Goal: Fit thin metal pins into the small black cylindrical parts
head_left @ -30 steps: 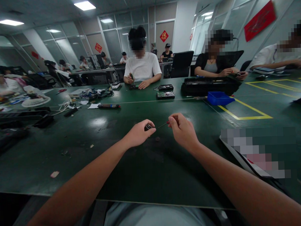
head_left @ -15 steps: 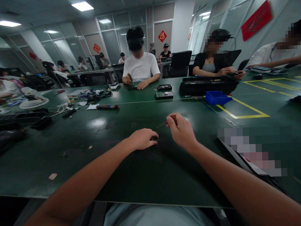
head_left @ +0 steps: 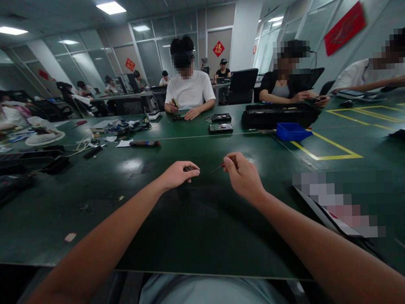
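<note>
My right hand (head_left: 241,175) is closed round the handle of a screwdriver (head_left: 217,168), a thin metal shaft with red at its base, pointing left over the table. To its left, my left hand (head_left: 180,174) has its fingers curled round a small dark object (head_left: 187,169). Most of that object is hidden by the fingers, so its kind cannot be made out. The screwdriver's tip is apart from my left hand, with a short gap between them. Both hands are above the dark green tabletop (head_left: 205,227).
Across the table a person (head_left: 189,90) works with a tool. Circuit-board devices (head_left: 220,128), a blue bin (head_left: 292,131) and a long black casing (head_left: 281,115) lie beyond my hands. A dark cylindrical tool (head_left: 145,144) and tangled cables (head_left: 125,126) are farther left. A pixelated sheet (head_left: 337,205) lies right.
My left hand has moved left and away from me with the small dark object, and has turned a little. My right hand with the screwdriver has stayed nearly still.
</note>
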Available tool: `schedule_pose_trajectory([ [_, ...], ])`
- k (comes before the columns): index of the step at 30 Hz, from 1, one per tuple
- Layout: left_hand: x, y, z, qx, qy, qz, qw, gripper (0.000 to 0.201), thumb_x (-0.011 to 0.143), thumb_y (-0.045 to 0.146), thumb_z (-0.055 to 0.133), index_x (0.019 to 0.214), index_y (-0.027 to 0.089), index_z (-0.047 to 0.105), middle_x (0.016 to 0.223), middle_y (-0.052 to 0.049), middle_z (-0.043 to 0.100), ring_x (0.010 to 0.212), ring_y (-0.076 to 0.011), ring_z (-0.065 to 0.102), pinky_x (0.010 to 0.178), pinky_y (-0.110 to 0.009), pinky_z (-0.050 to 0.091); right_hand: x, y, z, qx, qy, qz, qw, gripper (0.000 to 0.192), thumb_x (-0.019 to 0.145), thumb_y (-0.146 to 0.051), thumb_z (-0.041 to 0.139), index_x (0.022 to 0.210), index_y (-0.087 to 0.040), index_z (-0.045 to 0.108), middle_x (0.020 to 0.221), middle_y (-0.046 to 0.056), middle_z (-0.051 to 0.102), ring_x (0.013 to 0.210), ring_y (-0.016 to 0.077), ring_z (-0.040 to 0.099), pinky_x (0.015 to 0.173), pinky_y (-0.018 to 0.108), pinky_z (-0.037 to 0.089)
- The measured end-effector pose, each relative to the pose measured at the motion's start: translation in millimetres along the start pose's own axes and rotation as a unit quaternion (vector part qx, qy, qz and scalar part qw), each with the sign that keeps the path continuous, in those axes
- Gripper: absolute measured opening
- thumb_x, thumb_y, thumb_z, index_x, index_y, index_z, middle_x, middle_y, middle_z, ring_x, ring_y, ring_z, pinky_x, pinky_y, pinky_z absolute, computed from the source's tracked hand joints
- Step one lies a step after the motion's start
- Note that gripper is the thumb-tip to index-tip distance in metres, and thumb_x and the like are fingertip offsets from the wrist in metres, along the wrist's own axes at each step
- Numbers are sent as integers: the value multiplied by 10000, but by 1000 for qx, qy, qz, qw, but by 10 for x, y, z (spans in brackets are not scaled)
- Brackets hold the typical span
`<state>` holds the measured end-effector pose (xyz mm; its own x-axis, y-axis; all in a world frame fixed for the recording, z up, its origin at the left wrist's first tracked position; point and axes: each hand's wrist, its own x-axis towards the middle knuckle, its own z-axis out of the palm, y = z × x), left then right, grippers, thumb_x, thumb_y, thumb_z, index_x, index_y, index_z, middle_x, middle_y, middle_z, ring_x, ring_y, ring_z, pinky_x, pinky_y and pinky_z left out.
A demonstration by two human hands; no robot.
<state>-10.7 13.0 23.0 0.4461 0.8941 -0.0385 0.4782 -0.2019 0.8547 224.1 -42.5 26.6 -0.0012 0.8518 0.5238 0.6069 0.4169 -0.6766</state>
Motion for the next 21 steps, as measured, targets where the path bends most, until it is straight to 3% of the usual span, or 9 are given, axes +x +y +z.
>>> schedule_pose_trajectory([
  [4,-15,-141,-277,-194,110,-65,973,322,823,387,666,1046,158,703,939,-89,666,572,-98,526,450,-203,280,5,1,8,7,-5,6,1000,220,975,-377,436,935,-210,573,755,50,684,720,210,662,656,325,448],
  [11,-260,-378,-1000,-405,310,-107,853,172,854,214,549,962,127,650,750,-28,548,531,-110,482,428,-215,287,1,1,-10,1,-13,10,1000,213,978,-359,434,950,-204,578,764,45,686,720,200,660,655,318,442],
  [18,-954,-587,-1710,-374,468,-119,791,166,948,236,438,849,137,527,659,16,477,521,-92,417,459,-200,279,1,4,-5,2,-12,8,1000,218,976,-368,434,951,-207,579,769,48,691,731,205,663,668,324,448],
  [21,-1279,-764,-1993,-278,523,-147,792,149,949,225,445,827,144,475,627,33,456,519,-88,408,496,-202,308,0,-2,-3,2,-12,12,1000,221,978,-374,430,950,-210,576,774,54,693,733,211,662,673,332,453],
])
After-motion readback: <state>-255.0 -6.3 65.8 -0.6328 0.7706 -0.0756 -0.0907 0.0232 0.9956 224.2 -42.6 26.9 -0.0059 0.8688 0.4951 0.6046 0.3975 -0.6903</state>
